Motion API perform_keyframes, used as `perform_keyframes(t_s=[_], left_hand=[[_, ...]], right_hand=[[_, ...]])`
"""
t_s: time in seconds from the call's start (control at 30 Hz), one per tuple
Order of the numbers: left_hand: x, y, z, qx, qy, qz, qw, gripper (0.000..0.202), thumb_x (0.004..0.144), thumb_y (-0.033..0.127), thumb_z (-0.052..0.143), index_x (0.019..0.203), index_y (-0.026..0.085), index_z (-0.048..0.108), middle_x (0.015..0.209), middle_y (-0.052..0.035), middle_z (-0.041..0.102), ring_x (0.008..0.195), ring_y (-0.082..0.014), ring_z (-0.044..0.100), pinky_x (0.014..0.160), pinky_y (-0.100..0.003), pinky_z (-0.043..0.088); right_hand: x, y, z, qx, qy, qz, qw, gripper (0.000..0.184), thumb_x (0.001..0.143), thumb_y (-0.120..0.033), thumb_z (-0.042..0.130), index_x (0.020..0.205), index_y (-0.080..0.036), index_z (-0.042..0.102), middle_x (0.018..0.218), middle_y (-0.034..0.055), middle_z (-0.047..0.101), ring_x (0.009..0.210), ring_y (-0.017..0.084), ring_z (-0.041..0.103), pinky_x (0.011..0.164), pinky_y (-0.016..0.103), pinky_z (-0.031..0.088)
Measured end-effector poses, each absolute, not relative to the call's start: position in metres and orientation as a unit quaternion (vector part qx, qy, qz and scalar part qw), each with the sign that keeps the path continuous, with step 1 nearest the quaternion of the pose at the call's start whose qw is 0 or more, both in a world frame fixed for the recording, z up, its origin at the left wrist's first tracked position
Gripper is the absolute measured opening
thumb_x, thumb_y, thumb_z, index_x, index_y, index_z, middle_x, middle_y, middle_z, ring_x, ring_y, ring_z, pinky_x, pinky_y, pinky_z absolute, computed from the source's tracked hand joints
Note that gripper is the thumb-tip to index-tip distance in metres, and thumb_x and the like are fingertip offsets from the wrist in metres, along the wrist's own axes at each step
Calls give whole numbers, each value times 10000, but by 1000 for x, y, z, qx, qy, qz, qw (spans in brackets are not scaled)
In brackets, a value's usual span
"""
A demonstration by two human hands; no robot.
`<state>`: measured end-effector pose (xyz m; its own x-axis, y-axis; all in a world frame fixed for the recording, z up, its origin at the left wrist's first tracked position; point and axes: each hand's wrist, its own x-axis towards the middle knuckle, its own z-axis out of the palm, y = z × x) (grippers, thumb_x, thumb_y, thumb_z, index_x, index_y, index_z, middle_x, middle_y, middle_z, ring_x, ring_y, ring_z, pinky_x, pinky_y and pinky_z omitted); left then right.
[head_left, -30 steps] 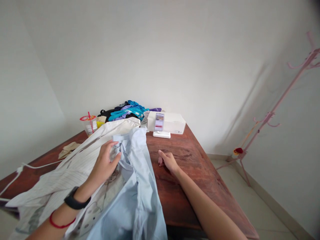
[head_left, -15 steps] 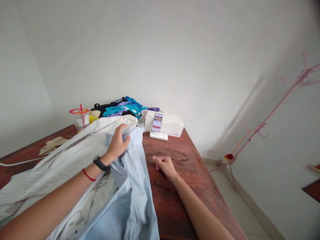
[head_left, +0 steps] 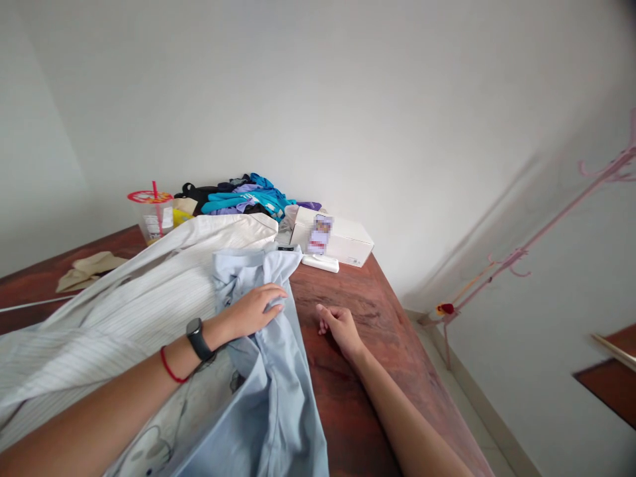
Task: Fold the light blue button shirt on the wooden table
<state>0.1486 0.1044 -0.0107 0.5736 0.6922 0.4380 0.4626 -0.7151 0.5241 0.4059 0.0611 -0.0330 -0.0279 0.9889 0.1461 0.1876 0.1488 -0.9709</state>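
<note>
A light blue shirt (head_left: pixel 278 391) lies crumpled on a brown wooden table (head_left: pixel 368 311), partly over a white striped garment (head_left: pixel 134 298). My left hand (head_left: pixel 253 310), with a black band and a red string at the wrist, rests flat on the blue shirt near its collar, fingers stretched out. My right hand (head_left: pixel 340 326) lies on the bare wood just right of the shirt, its fingers loosely curled with nothing in them.
At the table's back stand a white box (head_left: pixel 342 240) with a phone (head_left: pixel 319 235) on a white stand, a pile of blue and dark clothes (head_left: pixel 243 200), a plastic cup with a red straw (head_left: pixel 152 215) and a beige cloth (head_left: pixel 84 268). A pink coat rack (head_left: pixel 527 248) stands at right.
My left hand has come back from the far edge of the shirt toward me and now lies flat on it. The blue collar is bunched further up. My right hand has barely moved.
</note>
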Motion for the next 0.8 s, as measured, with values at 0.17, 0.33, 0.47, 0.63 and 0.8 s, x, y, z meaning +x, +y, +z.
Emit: perform_keyframes(t_s=[0.17,0.33,0.47,0.63,0.8], left_hand=[[149,96,-6,886,295,299,194,262,940,226,554,1163,208,690,1208,-66,712,1155,-219,643,1058,-342,456],[153,87,2,899,263,272,219,244,944,229,562,1140,202,704,1133,-52,746,1064,-201,685,972,-301,484],[158,79,5,911,235,248,232,242,926,221,575,1127,199,709,1117,-52,752,1030,-198,697,937,-282,487],[161,74,5,920,216,229,234,242,906,208,595,1119,203,710,1050,-43,758,983,-195,698,906,-272,487],[161,72,8,921,215,227,230,238,913,210,591,1117,215,714,1061,-34,763,995,-192,701,910,-267,479]], right_hand=[[406,62,-34,-504,-590,403,485,598,838,-638,656,463,-188,531,451,10,541,436,119,497,509,247,411],[408,62,-36,-500,-602,400,478,590,859,-624,640,471,-190,545,454,13,547,440,126,502,519,255,413],[409,62,-38,-498,-614,393,470,588,875,-615,627,476,-191,544,462,16,555,449,129,505,526,258,405],[409,63,-38,-495,-629,382,461,587,888,-608,618,481,-189,559,470,22,566,464,134,511,545,265,404],[409,63,-39,-495,-634,379,458,584,892,-603,616,483,-189,565,475,24,575,466,137,519,550,265,407]])
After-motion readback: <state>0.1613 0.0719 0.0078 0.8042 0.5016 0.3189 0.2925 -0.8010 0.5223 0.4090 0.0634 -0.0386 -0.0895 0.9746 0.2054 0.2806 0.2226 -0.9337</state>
